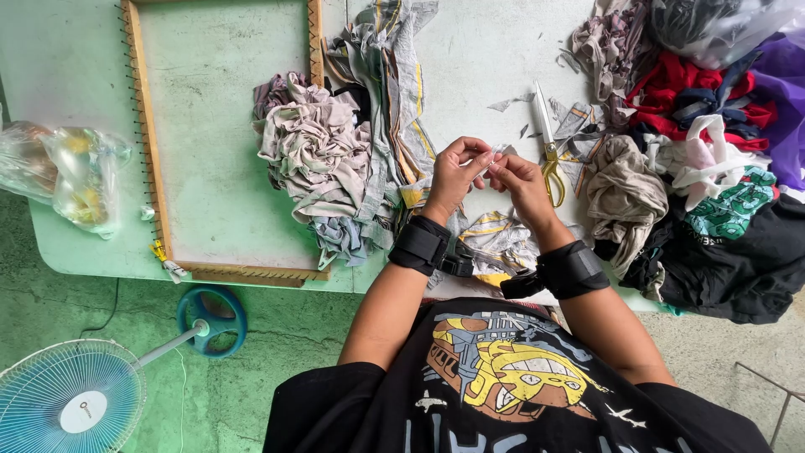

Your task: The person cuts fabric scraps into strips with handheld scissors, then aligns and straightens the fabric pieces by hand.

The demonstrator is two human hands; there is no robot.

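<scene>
My left hand (457,174) and my right hand (518,180) meet over the table's middle, fingertips pinched together on a small pale strip of fabric (490,156). Both wrists wear black bands. A grey and yellow striped cloth (496,237) lies under my hands at the table's near edge. Yellow-handled scissors (549,159) lie just right of my right hand, blades pointing away from me.
A wooden frame (159,193) studded with nails lies at the left. A heap of pale fabric strips (323,155) sits beside it. Piled clothes (704,168) cover the right side. A plastic bag (63,172) rests at the left edge. A blue fan (71,398) lies on the floor.
</scene>
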